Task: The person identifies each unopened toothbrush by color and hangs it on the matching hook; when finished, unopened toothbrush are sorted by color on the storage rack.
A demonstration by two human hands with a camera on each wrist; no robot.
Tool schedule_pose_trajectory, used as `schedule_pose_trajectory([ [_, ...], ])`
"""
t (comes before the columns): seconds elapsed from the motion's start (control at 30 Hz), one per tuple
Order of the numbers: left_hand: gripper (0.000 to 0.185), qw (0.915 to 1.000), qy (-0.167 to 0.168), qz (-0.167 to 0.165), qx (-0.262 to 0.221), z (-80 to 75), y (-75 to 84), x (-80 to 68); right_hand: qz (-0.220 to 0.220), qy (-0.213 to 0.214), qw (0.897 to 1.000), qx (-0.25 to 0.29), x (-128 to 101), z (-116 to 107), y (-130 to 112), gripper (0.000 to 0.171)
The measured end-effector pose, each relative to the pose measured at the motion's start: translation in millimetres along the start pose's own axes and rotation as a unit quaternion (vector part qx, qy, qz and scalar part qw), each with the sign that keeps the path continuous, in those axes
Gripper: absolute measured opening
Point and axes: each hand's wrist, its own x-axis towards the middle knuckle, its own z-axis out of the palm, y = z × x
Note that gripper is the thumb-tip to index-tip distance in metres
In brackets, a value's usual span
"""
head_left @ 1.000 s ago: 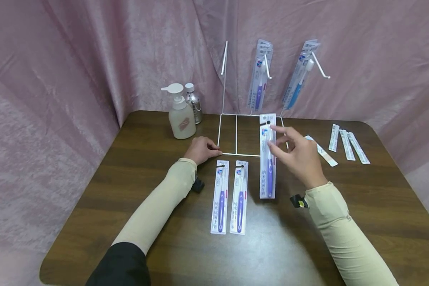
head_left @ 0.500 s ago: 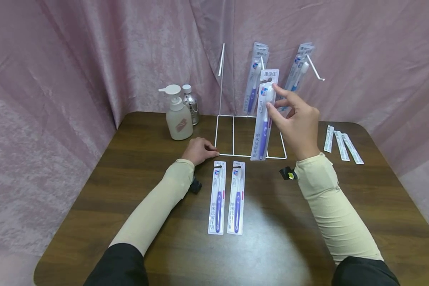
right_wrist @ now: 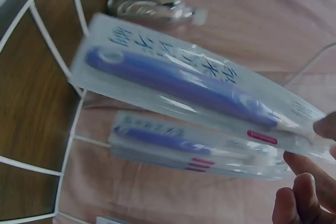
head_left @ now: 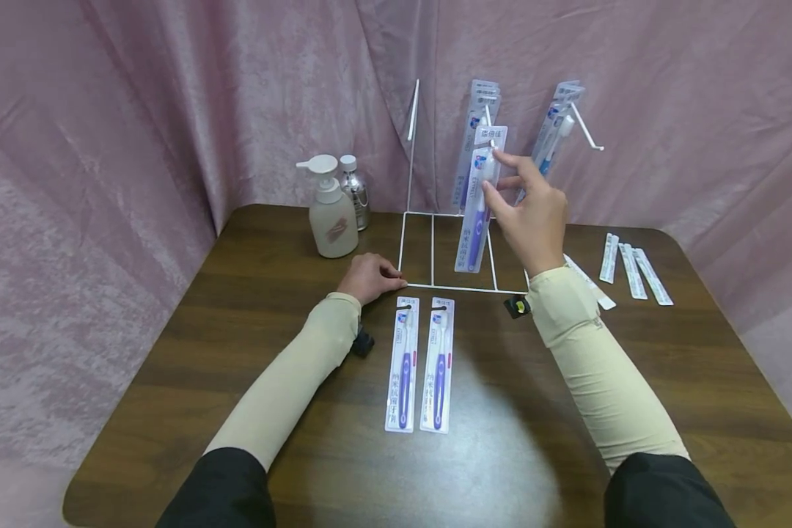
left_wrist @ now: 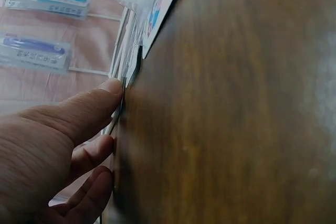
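Observation:
My right hand (head_left: 534, 213) pinches a packaged purple toothbrush (head_left: 477, 220) near its top, between thumb and fingers. The pack hangs slightly tilted before the middle hook of a white wire rack (head_left: 432, 249), its hole right at the hook's tip. Behind it, purple toothbrush packs (right_wrist: 157, 139) hang on that same hook. Blue toothbrush packs (head_left: 553, 136) hang from the right hook, while the left hook (head_left: 413, 110) bears nothing. My left hand (head_left: 369, 279) pinches the rack's front left corner at the tabletop. Two more purple toothbrush packs (head_left: 402, 367) lie side by side in front of the rack.
A white pump bottle (head_left: 333, 224) and a silver bottle (head_left: 356, 194) stand left of the rack. Several narrow white printed strips (head_left: 633, 271) lie on the wooden table (head_left: 699, 381) at the right. A pink curtain (head_left: 290, 88) hangs close behind.
My right hand has raised the toothbrush pack from low in front of the rack up and leftward to the middle hook, its hole now at the hook's tip. My left hand stays at the corner.

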Motion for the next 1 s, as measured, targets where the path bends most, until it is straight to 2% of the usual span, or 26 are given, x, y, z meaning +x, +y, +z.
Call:
schedule_pose_trajectory([
  [0.23, 0.018, 1.0000, -0.002, 0.001, 0.010, 0.4, 0.6, 2.6, 0.041, -0.010, 0.999, -0.026, 25, 29, 17, 0.039],
  [0.43, 0.016, 0.9998, -0.006, 0.017, 0.002, 3.5, 4.6, 6.7, 0.062, -0.003, 0.997, -0.053, 40, 40, 32, 0.039],
  [0.63, 0.015, 1.0000, -0.004, 0.000, 0.003, 3.8, 3.5, 4.1, 0.056, -0.008, 0.997, -0.054, 45, 46, 37, 0.040],
  [1.0, 0.017, 1.0000, -0.004, 0.003, 0.001, -1.0, -2.8, 1.4, 0.047, -0.001, 0.998, -0.041, 43, 49, 33, 0.046],
])
